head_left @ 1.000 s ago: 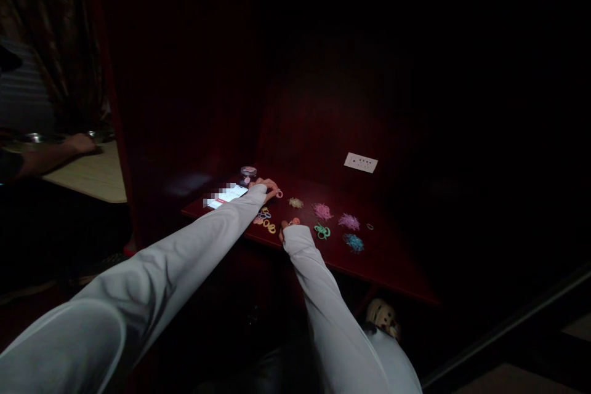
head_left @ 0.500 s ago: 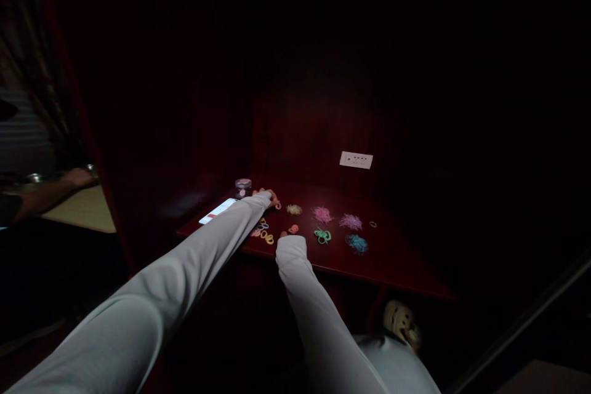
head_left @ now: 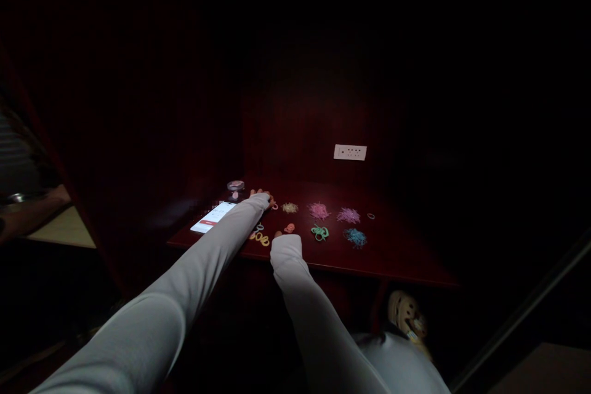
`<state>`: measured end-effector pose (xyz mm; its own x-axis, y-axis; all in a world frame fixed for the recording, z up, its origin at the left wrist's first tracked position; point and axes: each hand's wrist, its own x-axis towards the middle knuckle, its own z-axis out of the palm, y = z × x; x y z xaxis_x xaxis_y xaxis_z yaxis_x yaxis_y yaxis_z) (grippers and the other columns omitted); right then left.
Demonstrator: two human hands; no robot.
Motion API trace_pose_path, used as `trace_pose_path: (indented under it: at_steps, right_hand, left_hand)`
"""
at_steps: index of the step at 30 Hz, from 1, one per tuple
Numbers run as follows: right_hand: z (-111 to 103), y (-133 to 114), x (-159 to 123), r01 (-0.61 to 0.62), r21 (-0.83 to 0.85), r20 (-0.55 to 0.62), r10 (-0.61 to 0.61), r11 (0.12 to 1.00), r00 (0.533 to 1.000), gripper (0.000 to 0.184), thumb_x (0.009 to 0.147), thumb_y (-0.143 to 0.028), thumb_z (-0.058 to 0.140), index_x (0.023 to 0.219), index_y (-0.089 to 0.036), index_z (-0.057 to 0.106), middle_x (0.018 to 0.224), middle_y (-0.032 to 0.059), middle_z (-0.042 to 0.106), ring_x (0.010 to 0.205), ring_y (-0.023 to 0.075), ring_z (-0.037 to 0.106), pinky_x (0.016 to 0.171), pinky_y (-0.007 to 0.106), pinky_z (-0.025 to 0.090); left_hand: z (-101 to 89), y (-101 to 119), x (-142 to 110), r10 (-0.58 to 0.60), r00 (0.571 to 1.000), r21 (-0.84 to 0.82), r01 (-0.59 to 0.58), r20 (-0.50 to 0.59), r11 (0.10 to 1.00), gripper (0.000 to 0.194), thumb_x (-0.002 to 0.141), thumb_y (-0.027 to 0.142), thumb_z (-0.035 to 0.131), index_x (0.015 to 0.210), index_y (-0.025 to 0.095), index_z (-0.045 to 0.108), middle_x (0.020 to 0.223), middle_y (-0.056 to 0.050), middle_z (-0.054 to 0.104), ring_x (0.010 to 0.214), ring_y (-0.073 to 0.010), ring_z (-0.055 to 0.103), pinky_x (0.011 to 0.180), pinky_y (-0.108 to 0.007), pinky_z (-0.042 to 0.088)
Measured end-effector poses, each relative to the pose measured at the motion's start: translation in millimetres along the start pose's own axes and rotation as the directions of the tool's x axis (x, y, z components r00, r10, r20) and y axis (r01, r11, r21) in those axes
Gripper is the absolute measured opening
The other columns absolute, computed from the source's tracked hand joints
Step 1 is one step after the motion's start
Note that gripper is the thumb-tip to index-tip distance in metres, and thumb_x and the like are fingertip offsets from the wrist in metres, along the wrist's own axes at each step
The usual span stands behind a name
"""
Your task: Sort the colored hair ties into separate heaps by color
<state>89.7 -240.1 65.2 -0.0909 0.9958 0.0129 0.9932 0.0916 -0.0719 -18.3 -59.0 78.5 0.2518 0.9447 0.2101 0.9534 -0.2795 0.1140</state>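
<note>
My left hand (head_left: pixel 262 194) rests on the dark red table, its fingers spread and partly hidden by the grey sleeve. Beside its fingertips lies a pink hair tie (head_left: pixel 275 205). Little of my right hand (head_left: pixel 278 234) shows past its cuff, near the table's front edge; its fingers are hidden. An orange-pink bunch of hair ties (head_left: pixel 289 228) lies just beyond it. Yellow hair ties (head_left: pixel 262 239) are to its left, and green ones (head_left: pixel 319 233) to its right. Small elastic bands lie in cream (head_left: pixel 290 208), pink (head_left: pixel 318 210), purple (head_left: pixel 348 215) and blue (head_left: pixel 355 237) piles.
A lit phone (head_left: pixel 213 218) lies at the table's left, with a clear round container (head_left: pixel 235 186) behind it. A single band (head_left: pixel 371 216) sits far right. A socket plate (head_left: pixel 350 152) is on the back wall. Another person's arm (head_left: pixel 39 209) shows beyond the left partition.
The view has shifted slightly, so the table's things appear a little further left and more of the phone shows. Both my hands stay at nearly the same spots on the table.
</note>
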Motion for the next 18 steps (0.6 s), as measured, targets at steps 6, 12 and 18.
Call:
trace_pose_path:
  at_steps: [6, 12, 18]
  right_hand:
    - [4, 4, -7, 0.069, -0.041, -0.032, -0.07, 0.997, 0.997, 0.035, 0.093, -0.002, 0.053, 0.122, -0.005, 0.073, 0.101, 0.0231, 0.08, 0.093, 0.0277, 0.08, 0.07, 0.033, 0.057]
    - [-1, 2, -4, 0.036, -0.018, -0.006, -0.036, 0.999, 0.999, 0.035, 0.091, -0.007, 0.057, 0.121, -0.007, 0.073, 0.108, 0.0275, 0.079, 0.097, 0.0318, 0.079, 0.072, 0.038, 0.056]
    - [-3, 1, 2, 0.037, -0.005, 0.011, -0.037, 0.999, 0.999, 0.032, 0.091, -0.013, 0.059, 0.118, -0.008, 0.075, 0.101, 0.0253, 0.08, 0.09, 0.031, 0.08, 0.069, 0.037, 0.056]
  left_hand:
    - [4.5, -12, 4, 0.147, 0.989, 0.099, -0.144, -0.029, 0.985, 0.018, 0.095, 0.027, 0.062, 0.085, 0.021, 0.076, 0.117, -0.01, 0.075, 0.12, -0.0332, 0.053, 0.105, -0.05, 0.033]
    - [11.0, -20, 11, 0.242, 0.968, 0.169, -0.229, -0.061, 0.959, 0.017, 0.093, 0.024, 0.062, 0.086, 0.021, 0.076, 0.115, -0.011, 0.074, 0.117, -0.0331, 0.054, 0.104, -0.052, 0.035]
    - [17.7, -27, 17, 0.296, 0.953, 0.222, -0.274, -0.069, 0.936, 0.015, 0.093, 0.024, 0.063, 0.093, 0.022, 0.079, 0.113, -0.011, 0.074, 0.118, -0.0329, 0.055, 0.107, -0.052, 0.035]
